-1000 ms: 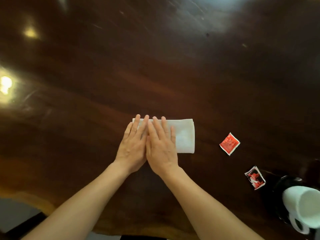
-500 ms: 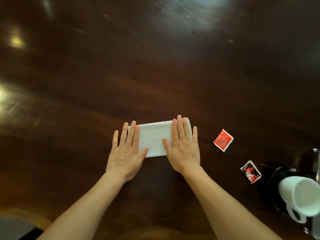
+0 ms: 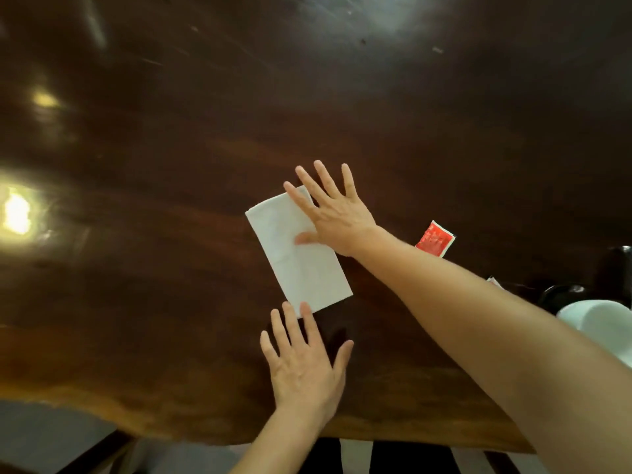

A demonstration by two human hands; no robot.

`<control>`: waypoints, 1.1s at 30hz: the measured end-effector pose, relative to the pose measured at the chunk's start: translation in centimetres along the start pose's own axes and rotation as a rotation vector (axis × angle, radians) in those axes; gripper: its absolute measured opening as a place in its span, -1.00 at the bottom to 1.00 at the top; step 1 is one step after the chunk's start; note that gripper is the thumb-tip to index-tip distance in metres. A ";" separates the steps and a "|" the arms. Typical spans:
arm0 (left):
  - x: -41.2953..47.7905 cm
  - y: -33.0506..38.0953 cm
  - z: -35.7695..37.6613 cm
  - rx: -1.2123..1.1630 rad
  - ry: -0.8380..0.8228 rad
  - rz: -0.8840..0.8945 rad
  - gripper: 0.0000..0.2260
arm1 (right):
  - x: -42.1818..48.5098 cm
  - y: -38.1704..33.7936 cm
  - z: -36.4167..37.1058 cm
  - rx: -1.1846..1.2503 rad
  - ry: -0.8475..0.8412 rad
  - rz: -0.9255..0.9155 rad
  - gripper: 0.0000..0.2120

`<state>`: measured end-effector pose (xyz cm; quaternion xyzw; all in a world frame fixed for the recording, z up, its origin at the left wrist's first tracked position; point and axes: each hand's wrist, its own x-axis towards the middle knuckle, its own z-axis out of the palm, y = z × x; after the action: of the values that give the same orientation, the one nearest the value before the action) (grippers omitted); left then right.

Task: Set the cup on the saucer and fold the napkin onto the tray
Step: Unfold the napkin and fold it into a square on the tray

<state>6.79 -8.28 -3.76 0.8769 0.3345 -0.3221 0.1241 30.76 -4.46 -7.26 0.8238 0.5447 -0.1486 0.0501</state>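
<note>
Two flat, spread hands frame the folded napkin [image 3: 298, 249], which lies slantwise at centre frame on the table [image 3: 171, 165]: the left hand [image 3: 302, 362], grasping nothing, touches its lower corner; the right hand [image 3: 333, 212] presses its upper end. Pressing evenly should set the crease. At right, the cup [image 3: 600, 321] waits

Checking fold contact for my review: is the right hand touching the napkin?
Touching. The head view shows the right hand spread flat on the napkin's far end, thumb pressed on the white sheet.
</note>
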 end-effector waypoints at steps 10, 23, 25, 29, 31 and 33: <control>8.9 -6.5 -6.3 -0.429 0.372 0.105 -0.54 | -6.3 -0.7 1.0 0.508 0.136 0.229 -0.56; 11.2 -7.1 -7.0 -0.696 0.371 -0.072 -0.77 | -5.0 -0.8 0.1 0.538 0.109 0.327 -0.79; 11.1 -6.6 -7.8 -0.694 0.330 -0.066 -0.80 | -4.8 -1.4 -0.7 0.515 0.058 0.351 -0.82; 10.3 -7.1 -11.1 -0.477 0.135 0.012 -0.82 | -5.2 -2.3 -4.5 0.590 -0.112 0.351 -0.91; 9.0 -8.3 -13.1 -0.599 0.126 0.114 -0.80 | -6.8 -2.5 -6.2 0.864 -0.039 0.362 -0.93; 6.2 -9.7 -14.9 -1.037 0.084 0.217 -0.83 | -9.1 -3.1 -8.1 1.148 0.063 0.361 -0.93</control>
<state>11.02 8.57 3.58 0.7422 0.3618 -0.0644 0.5605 26.15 -9.30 3.38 0.8026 0.2302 -0.3835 -0.3946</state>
